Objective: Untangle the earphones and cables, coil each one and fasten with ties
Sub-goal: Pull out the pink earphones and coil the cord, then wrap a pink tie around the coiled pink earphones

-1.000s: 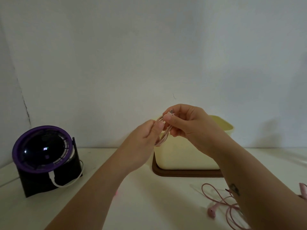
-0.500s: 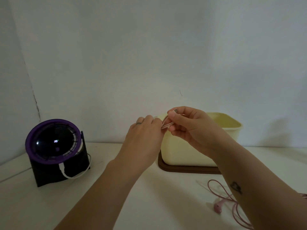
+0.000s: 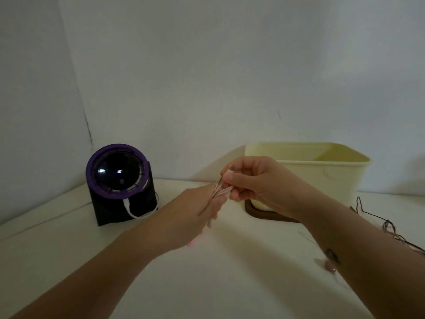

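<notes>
A small bundle of pink cable strands point(image 3: 219, 189) stretches between both hands above the white table point(image 3: 69, 245). My right hand point(image 3: 255, 180) pinches the upper end of the bundle between thumb and fingers. My left hand point(image 3: 195, 212) grips the lower end, its fingers blurred and curled around the strands. A pink earbud point(image 3: 330, 267) lies on the table under my right forearm. A tangle of dark and pink cables point(image 3: 391, 229) lies at the right edge, partly hidden by that arm.
A pale yellow bin point(image 3: 322, 180) on a brown tray point(image 3: 255, 212) stands behind my right hand. A black and purple round device point(image 3: 119, 183) with a white cable point(image 3: 138, 214) sits at the left, near the wall corner.
The view swung right and down, so device and bin shifted. Both hands dropped lower. My left hand moved down and away, pulling the pink strands taut from my right hand.
</notes>
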Tool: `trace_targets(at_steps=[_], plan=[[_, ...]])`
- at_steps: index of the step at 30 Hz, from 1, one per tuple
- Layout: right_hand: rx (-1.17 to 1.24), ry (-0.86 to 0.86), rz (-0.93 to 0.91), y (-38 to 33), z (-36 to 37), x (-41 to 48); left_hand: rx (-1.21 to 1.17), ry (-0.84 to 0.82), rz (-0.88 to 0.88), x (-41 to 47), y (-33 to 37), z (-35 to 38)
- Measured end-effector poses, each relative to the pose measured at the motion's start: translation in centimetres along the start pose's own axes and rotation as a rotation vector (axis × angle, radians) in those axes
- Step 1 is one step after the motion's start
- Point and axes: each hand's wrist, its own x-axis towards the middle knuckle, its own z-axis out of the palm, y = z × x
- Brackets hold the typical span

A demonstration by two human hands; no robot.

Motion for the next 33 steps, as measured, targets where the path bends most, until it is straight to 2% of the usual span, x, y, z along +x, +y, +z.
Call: trace_targets(at_steps=[2, 4, 7, 10, 13, 15, 21, 24, 28, 33], plan=[[0.003, -0.024, 0.032, 0.6, 1.1, 0.4, -0.028, 0.014, -0.016, -0.9, -1.6, -0.2], [0.013, -0.015, 0.063, 1.2, 2.2, 0.9, 0.061, 0.069, -0.034, -1.1, -3.3, -0.2], [-0.033, 0.099, 0.135, 2.8, 3.0, 1.8, 0.067, 0.199, -0.120, -1.4, -5.6, 0.1], [-0.296, 0.191, 0.223, 5.8, 3.1, 2.3, -0.027, 0.264, -0.203, -1.9, -6.9, 1.2], [-0.654, 0.113, 0.288, 8.6, 3.4, 2.1, -0.114, 0.238, -0.240, -2.0, -7.6, 2.4], [-0.757, 0.111, 0.277, 9.7, 4.1, 2.2, -0.134, 0.213, -0.221, -1.9, -7.8, 2.9], [-0.818, 0.229, 0.155, 11.8, 5.4, 2.6, -0.155, 0.235, -0.173, -1.6, -8.9, 3.2], [-0.819, 0.206, 0.115, 12.0, 5.2, 2.6, -0.168, 0.231, -0.158, -1.5, -9.1, 3.1], [-0.848, 0.182, 0.099, 12.3, 5.1, 2.7, -0.041, 0.189, -0.094, -1.6, -9.2, 3.1], [-0.813, 0.156, 0.053, 12.2, 4.6, 2.6, 0.002, 0.175, -0.061, -1.7, -9.3, 3.2]])
